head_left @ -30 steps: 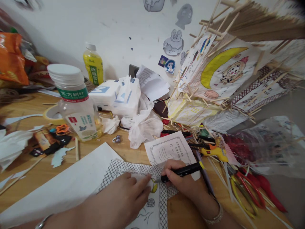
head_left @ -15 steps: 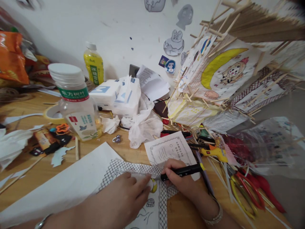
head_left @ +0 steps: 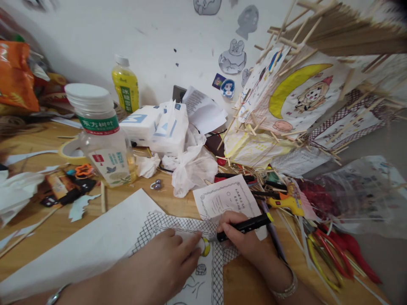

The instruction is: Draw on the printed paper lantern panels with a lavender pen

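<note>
In the head view, my right hand (head_left: 239, 237) grips a black marker (head_left: 246, 226) with a yellow band at its back end. The marker's tip meets a small crescent moon (head_left: 205, 247), partly coloured yellow, on a sheet of drawing paper (head_left: 208, 281) with a black cross-hatched border. My left hand (head_left: 173, 258) lies on that sheet with its fingers stretched out, the forefinger reaching close to the moon. A smaller paper with a wavy frame and handwriting (head_left: 219, 199) lies just behind my right hand, which covers its lower part.
A clear bottle (head_left: 106, 152) stands at left, near a roll of tape (head_left: 65, 150). Tissue packs (head_left: 170, 131) sit at the back. On the right are a paper-and-stick lantern (head_left: 295, 97), a yellow glue gun (head_left: 288, 203) and scissors (head_left: 333, 254).
The marker and my right hand have shifted very slightly to the right, with the marker's back end tilted up a little more. My left hand stays in place.
</note>
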Available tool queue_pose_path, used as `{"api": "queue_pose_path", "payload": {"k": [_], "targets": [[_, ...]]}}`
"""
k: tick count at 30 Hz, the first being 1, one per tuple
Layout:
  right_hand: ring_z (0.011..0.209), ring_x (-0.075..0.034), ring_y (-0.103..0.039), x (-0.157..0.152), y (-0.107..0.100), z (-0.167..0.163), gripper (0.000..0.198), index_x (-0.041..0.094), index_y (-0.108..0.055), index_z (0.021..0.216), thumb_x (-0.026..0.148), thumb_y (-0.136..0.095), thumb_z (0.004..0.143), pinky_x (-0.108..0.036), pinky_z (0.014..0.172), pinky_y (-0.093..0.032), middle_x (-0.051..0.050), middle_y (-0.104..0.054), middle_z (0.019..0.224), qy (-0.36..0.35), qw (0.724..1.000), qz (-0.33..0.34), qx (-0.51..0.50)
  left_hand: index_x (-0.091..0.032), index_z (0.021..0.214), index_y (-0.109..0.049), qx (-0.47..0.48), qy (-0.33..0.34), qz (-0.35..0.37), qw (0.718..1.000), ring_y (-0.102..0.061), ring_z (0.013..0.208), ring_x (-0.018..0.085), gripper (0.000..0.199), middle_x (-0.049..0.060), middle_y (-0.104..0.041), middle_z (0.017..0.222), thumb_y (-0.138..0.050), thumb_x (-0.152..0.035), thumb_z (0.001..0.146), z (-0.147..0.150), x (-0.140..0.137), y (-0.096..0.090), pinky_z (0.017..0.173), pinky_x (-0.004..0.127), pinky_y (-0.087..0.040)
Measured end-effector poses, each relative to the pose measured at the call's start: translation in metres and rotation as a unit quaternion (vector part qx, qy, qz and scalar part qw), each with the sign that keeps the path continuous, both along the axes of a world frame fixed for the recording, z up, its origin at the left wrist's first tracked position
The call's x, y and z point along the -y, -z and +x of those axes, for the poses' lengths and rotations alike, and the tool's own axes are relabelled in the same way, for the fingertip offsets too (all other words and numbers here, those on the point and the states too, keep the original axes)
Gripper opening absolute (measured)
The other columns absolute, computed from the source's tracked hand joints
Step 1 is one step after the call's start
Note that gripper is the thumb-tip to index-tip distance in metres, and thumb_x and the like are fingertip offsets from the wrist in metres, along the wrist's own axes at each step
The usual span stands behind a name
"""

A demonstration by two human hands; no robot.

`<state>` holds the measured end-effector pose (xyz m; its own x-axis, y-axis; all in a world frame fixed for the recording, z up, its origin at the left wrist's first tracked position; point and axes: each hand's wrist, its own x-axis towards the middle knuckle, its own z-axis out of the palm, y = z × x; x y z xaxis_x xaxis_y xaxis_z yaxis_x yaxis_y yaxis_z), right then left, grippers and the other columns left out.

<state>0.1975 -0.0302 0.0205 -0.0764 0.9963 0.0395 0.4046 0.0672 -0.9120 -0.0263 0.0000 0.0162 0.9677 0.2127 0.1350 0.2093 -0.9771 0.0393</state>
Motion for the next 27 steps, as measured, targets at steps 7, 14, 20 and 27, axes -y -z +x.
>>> {"api": "queue_pose_path", "payload": {"k": [7,14,20,27], "targets": [[0.049,-0.012,-0.048,0.0001,-0.0006,-0.0009,0.016,0.021,-0.051,0.06,0.025,-0.052,0.076,-0.023,0.048,-0.037,0.003,-0.052,0.053,-0.008,1.0,0.0,0.018,-0.017,0.094,-0.061,0.014,0.014,0.025,0.999,-0.057,0.072,0.018,0.014,0.007,-0.065,0.101,-0.049,-0.012,0.089,-0.0004,-0.0002,-0.0004,0.061,0.032,-0.042],[0.05,-0.012,-0.047,0.0004,0.0,-0.0005,0.018,0.021,-0.051,0.06,0.028,-0.052,0.077,-0.023,0.048,-0.037,0.003,-0.051,0.055,-0.004,1.0,0.005,0.014,-0.017,0.099,-0.061,0.021,0.009,0.01,1.0,-0.058,0.075,0.019,0.015,0.009,-0.066,0.101,-0.05,-0.012,0.09,-0.0009,-0.0002,-0.0001,0.064,0.03,-0.043],[0.051,-0.012,-0.047,0.0002,0.0,0.0003,0.018,0.021,-0.052,0.06,0.025,-0.053,0.078,-0.024,0.049,-0.037,0.003,-0.051,0.054,-0.001,1.0,0.014,0.021,-0.017,0.101,-0.06,0.033,-0.004,-0.009,0.999,-0.059,0.079,0.019,0.015,0.009,-0.066,0.099,-0.05,-0.012,0.09,-0.0004,0.0004,0.0039,0.066,0.029,-0.045],[0.05,-0.013,-0.048,0.0017,0.0019,0.0016,0.02,0.02,-0.053,0.059,0.028,-0.052,0.077,-0.023,0.047,-0.037,0.002,-0.052,0.054,0.017,1.0,0.01,-0.007,-0.017,0.097,-0.062,0.028,-0.002,0.024,0.999,-0.06,0.077,0.018,0.013,0.009,-0.066,0.105,-0.054,-0.013,0.088,-0.0002,0.0011,0.0008,0.064,0.029,-0.045]]}}
